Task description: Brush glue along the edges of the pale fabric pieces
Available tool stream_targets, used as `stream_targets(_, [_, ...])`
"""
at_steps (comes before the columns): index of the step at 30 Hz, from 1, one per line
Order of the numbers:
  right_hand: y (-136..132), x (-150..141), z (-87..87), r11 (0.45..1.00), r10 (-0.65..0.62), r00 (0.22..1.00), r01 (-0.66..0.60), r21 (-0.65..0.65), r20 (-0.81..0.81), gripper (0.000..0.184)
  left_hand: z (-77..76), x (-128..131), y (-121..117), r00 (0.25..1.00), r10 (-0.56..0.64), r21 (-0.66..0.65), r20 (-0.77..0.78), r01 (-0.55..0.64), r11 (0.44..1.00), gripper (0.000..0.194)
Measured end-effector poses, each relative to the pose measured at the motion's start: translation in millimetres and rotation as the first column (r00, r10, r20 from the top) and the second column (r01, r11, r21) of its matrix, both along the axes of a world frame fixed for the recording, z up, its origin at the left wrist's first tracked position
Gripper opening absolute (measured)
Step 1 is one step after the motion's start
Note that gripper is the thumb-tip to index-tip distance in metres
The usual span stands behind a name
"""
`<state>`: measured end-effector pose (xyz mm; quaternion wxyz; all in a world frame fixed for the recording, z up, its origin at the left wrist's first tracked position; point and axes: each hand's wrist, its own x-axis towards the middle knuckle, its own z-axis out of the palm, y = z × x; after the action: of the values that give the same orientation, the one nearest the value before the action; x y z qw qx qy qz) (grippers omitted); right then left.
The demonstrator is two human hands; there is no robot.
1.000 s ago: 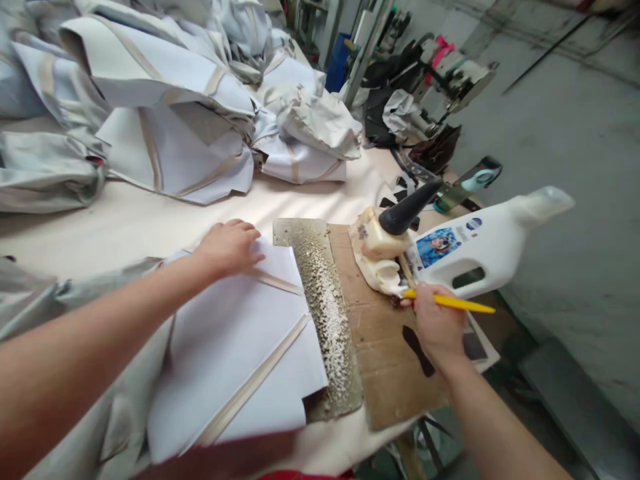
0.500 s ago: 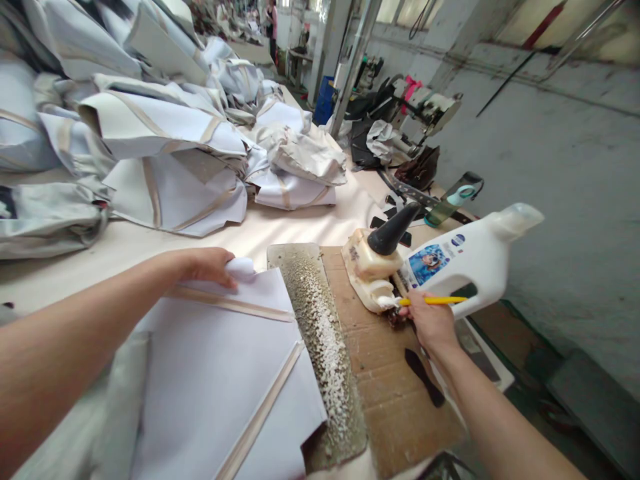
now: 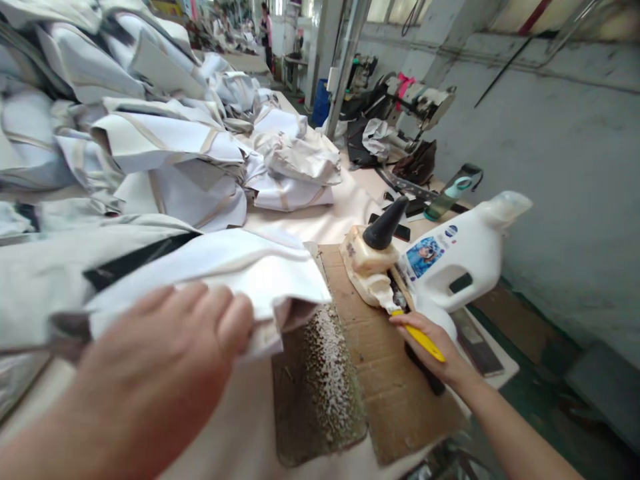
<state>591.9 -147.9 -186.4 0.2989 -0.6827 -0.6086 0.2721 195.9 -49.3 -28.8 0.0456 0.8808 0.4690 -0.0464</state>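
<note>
Containers: a cut-open white plastic jug [image 3: 363, 263], crusted with pale paste, sits on the cardboard, with a black cone [image 3: 385, 227] standing tilted out of it. A white labelled bottle [image 3: 453, 253] lies just beside it, and a water bottle [image 3: 447, 203] lies farther back.
Hands: the blurred left hand [image 3: 155, 353] is raised over the table, holding a white panel [image 3: 210, 267] with a beige strip. The right hand [image 3: 433, 350] is beside the jug.
Fingers: the left fingers [image 3: 220, 317] curl over the panel's folded edge, pinching it. The right fingers [image 3: 415, 327] wrap a yellow-handled brush [image 3: 423, 341], its tip against the paste at the jug's lip.
Table: the cream table [image 3: 300, 227] carries a cardboard sheet [image 3: 400, 400] touching a speckled, white-crusted board [image 3: 320, 393]. Heaped white panels [image 3: 170, 150] lie behind.
Room: a sewing machine [image 3: 420, 93] and a blue bin [image 3: 321, 103] stand beyond, beside a concrete wall [image 3: 565, 167].
Edges: the panel's fold hangs over the board, near the jug.
</note>
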Motion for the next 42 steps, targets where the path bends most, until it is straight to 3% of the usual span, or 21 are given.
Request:
stream_targets(2, [-8.2,-0.4,2.0,0.994,-0.088,0.995,0.085,-0.061,-0.040,0.025,-51.0,20.2,-49.4,0.979,-0.156,-0.050,-0.131,0.151,0.987,0.026])
stream_targets(4, [-7.3,-0.5,3.9,0.979,-0.196,0.975,0.188,-0.077,-0.106,0.028,-96.9,31.0,-85.6,0.957,-0.236,-0.177,-0.168,0.206,0.962,0.026])
stream_targets(6, [2.6,-0.7,2.8,0.946,-0.322,0.919,0.323,-0.032,-0.226,0.030,-127.1,34.9,-107.4,0.942,-0.289,-0.331,-0.170,0.222,0.917,0.027])
stream_targets(7, [9.6,-1.0,0.7,0.917,-0.380,0.863,0.398,-0.015,-0.333,0.030,-134.2,35.7,-113.1,0.934,-0.314,-0.399,-0.168,0.227,0.888,0.028])
stream_targets(9, [23.2,-1.7,-5.3,0.855,-0.452,0.694,0.516,-0.050,-0.560,0.029,-132.3,37.5,-114.5,0.913,-0.393,-0.521,-0.113,0.282,0.805,0.025])
stream_targets(11, [31.5,-1.5,-11.3,0.816,-0.481,0.540,0.564,-0.128,-0.691,0.028,-115.2,40.0,-103.3,0.893,-0.449,-0.562,0.020,0.382,0.734,0.016])
stream_targets(12, [32.9,-0.7,-13.3,0.808,-0.493,0.502,0.567,-0.160,-0.710,0.028,-104.6,41.2,-93.5,0.885,-0.456,-0.548,0.093,0.428,0.719,0.015])
stream_targets(13, [33.0,0.4,-14.4,0.801,-0.508,0.490,0.572,-0.179,-0.708,0.027,-94.6,42.3,-81.1,0.884,-0.444,-0.516,0.144,0.450,0.729,0.016])
stream_targets(15, [30.8,3.0,-14.2,0.790,-0.528,0.483,0.580,-0.197,-0.698,0.026,-81.3,43.9,-50.0,0.918,-0.366,-0.414,0.150,0.395,0.820,0.017])
stream_targets(17, [28.8,4.4,-12.7,0.786,-0.529,0.471,0.585,-0.199,-0.706,0.023,-80.4,45.7,-13.6,0.957,-0.271,-0.292,0.104,0.290,0.911,0.017])
stream_targets(19, [27.3,4.2,-12.3,0.782,-0.533,0.513,0.602,-0.161,-0.673,0.021,-89.9,48.1,23.4,0.977,-0.200,-0.176,0.077,0.211,0.961,0.024])
stream_targets(22, [22.6,4.2,-14.5,0.830,-0.537,0.776,0.556,-0.044,-0.331,0.027,-112.6,51.6,70.1,0.992,-0.122,-0.115,0.036,0.125,0.985,0.043])
stream_targets(23, [20.4,5.6,-15.6,0.884,-0.462,0.873,0.468,0.007,-0.156,0.029,-120.3,52.7,81.1,0.996,-0.092,-0.126,0.010,0.093,0.988,0.047])
stream_targets(25, [16.3,10.5,-17.1,0.964,-0.248,0.965,0.239,0.113,0.081,0.027,-134.4,54.7,94.5,0.998,-0.050,-0.162,-0.037,0.044,0.986,0.052])
stream_targets(28, [14.6,19.0,-17.3,0.975,0.058,0.959,-0.113,0.189,0.277,0.026,-151.0,57.4,95.3,0.997,-0.035,-0.191,-0.070,0.021,0.981,0.051])
stream_targets(31, [20.7,17.4,-12.3,0.933,0.255,0.902,-0.324,0.155,0.349,0.028,-161.3,58.3,85.6,0.998,-0.029,-0.158,-0.056,0.020,0.987,0.047])
stream_targets(33, [31.3,5.1,-3.9,0.952,0.217,0.931,-0.268,0.146,0.293,0.024,-164.7,58.4,80.1,0.998,-0.066,-0.094,-0.014,0.065,0.993,0.042])
stream_targets(35, [49.4,-17.5,6.8,0.990,0.012,0.988,-0.033,0.134,0.156,0.022,-165.7,58.4,77.1,0.992,-0.119,-0.039,0.034,0.120,0.992,0.037])
stream_targets(36, [61.1,-32.1,11.3,0.987,-0.130,0.988,0.121,0.107,0.079,0.026,-165.5,58.5,76.5,0.990,-0.133,-0.024,0.052,0.135,0.991,0.036])
stream_targets(38, [87.6,-64.9,15.5,0.958,-0.285,0.948,0.287,-0.007,-0.141,0.031,-164.3,58.8,76.4,0.989,-0.129,-0.010,0.070,0.130,0.991,0.036])
stream_targets(42, [139.6,-123.2,1.0,0.963,-0.270,0.893,0.251,-0.099,-0.359,0.035,-162.1,59.0,77.5,0.990,-0.111,0.036,0.081,0.109,0.993,0.037])
